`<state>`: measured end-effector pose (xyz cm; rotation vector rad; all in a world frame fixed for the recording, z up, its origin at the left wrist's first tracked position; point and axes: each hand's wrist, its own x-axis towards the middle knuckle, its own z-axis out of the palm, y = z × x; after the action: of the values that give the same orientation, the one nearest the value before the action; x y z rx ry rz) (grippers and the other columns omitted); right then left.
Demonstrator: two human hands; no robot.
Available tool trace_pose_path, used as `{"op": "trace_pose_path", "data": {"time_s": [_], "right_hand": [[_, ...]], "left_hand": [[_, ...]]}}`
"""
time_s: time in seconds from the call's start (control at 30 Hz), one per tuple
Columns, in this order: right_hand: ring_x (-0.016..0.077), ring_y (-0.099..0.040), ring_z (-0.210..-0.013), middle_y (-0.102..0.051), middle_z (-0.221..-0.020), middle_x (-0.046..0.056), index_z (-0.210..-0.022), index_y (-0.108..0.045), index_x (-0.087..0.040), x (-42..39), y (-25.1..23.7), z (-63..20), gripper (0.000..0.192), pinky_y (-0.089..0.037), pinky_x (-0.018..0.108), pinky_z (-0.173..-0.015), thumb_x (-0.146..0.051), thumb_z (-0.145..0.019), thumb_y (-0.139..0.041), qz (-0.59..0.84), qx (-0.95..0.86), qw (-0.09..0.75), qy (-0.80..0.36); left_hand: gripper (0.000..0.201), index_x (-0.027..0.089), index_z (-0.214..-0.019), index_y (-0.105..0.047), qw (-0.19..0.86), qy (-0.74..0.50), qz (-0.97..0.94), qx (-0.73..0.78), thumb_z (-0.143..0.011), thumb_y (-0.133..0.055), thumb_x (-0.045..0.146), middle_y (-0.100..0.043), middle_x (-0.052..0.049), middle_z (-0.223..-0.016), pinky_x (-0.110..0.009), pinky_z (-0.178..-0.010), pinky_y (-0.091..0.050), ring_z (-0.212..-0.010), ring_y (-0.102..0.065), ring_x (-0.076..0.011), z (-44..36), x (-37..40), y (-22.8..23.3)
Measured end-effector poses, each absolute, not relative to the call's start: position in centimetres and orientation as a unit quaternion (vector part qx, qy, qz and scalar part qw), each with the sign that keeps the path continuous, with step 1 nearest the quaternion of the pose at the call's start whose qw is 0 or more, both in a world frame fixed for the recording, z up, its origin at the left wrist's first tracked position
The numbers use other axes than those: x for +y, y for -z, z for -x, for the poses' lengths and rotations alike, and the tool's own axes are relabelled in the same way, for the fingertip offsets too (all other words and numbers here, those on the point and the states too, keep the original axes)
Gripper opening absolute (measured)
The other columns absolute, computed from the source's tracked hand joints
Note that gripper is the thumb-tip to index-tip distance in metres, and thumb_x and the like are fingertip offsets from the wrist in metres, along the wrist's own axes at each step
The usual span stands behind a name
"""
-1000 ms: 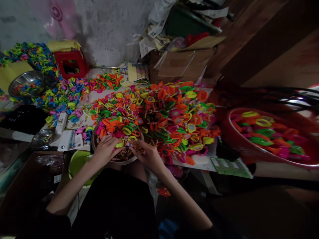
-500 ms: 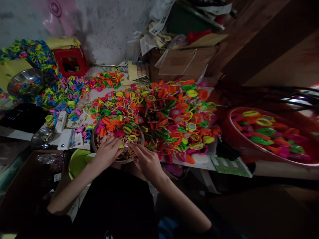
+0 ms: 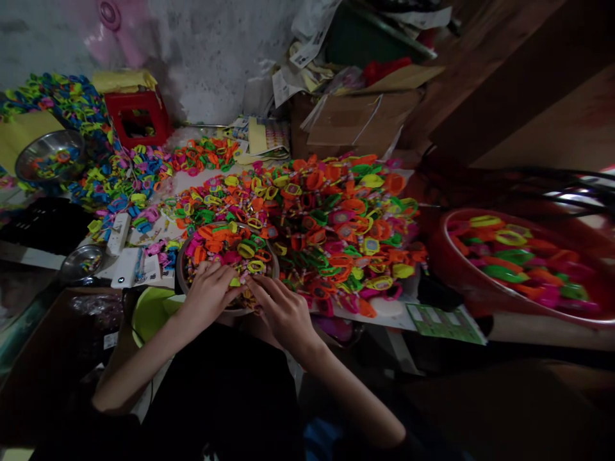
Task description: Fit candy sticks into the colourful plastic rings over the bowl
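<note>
Over a round bowl [image 3: 275,259] heaped with bright plastic toy watches, my two hands meet at their fingertips. My left hand [image 3: 210,291] pinches a small yellow-green plastic piece [image 3: 235,282], which looks like part of a toy watch; most of it is covered by fingers. Close by, my right hand [image 3: 284,315] has its thumb and fingers pressed together against the same piece. Just beyond the bowl spreads a large pile of toy watches [image 3: 343,218] in orange, green, yellow and pink.
On the right stands a red tub [image 3: 446,246] holding more toy watches. A red stool [image 3: 163,121], a steel bowl [image 3: 24,163] and a small metal dish [image 3: 67,272] are on the left. Behind the pile sits a cardboard box [image 3: 355,125]. A lime-green container [image 3: 148,314] is below the table edge.
My right fingertips have shifted slightly over the piece, and a shiny bit seen between the hands no longer shows. My left hand stays nearly in place.
</note>
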<state>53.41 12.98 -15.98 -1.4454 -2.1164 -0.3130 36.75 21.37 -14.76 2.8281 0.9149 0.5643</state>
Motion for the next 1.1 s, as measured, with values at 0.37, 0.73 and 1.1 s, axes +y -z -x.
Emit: {"op": "trace_pose_path", "data": {"time_s": [0.37,0.73,1.1], "right_hand": [[0.0189,-0.060,-0.097,-0.063,-0.111,0.012,-0.120,-0.056,-0.014,12.8,16.5,-53.1,0.035,-0.053,0.025,-0.069,-0.009,-0.089,-0.039,0.536,-0.781,0.294,0.129],[0.0191,-0.061,-0.089,-0.062,-0.108,0.012,-0.108,-0.061,-0.014,13.2,15.8,-53.4,0.029,-0.053,0.025,-0.064,-0.006,-0.082,-0.048,0.540,-0.813,0.213,0.034],[0.0166,-0.061,-0.086,-0.065,-0.102,0.010,-0.104,-0.061,-0.016,13.7,17.0,-54.0,0.028,-0.050,0.022,-0.063,-0.005,-0.081,-0.048,0.525,-0.826,0.205,0.010]], "left_hand": [[0.018,0.016,-0.090,-0.056,0.088,-0.188,-0.921,0.331,-0.091,-0.051,0.034,-0.065,-0.006,-0.087,-0.037,-0.084,-0.037,-0.090,-0.056,-0.0220,-36.6,20.9,14.8],[0.016,0.017,-0.106,-0.054,0.069,-0.186,-0.931,0.307,-0.091,-0.049,0.023,-0.065,-0.007,-0.097,-0.037,-0.084,-0.036,-0.092,-0.055,-0.0221,-36.3,20.6,15.7],[0.009,0.018,-0.088,-0.055,0.052,-0.195,-0.938,0.282,-0.089,-0.056,0.027,-0.064,0.000,-0.079,-0.033,-0.080,-0.031,-0.080,-0.055,-0.0186,-36.1,20.8,16.8]]}}
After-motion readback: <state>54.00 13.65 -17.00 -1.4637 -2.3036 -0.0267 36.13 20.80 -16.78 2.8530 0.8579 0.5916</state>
